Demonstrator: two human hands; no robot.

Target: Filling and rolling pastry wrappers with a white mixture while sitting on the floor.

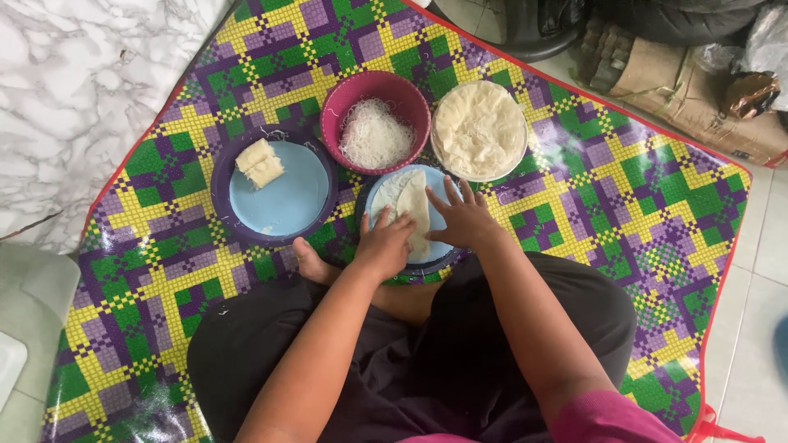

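A thin pale wrapper (408, 201) lies half folded on a blue plate (439, 195) right in front of me. My left hand (384, 244) presses its near left part with curled fingers. My right hand (465, 217) rests spread on the plate beside the fold, fingertips touching the wrapper's edge. Just behind stand a pink bowl (345, 102) of thin white noodles (376, 135) and a white dish stacked with round wrappers (479, 128). To the left, a second blue plate (287, 197) carries two finished rolls (260, 163).
Everything sits on a green, purple and yellow checked mat (607, 197) with a red edge. I sit cross-legged in dark trousers, one bare foot (313, 264) near the plates. Marble flooring (74, 90) lies to the left; cardboard and clutter (681, 78) lie at the back right.
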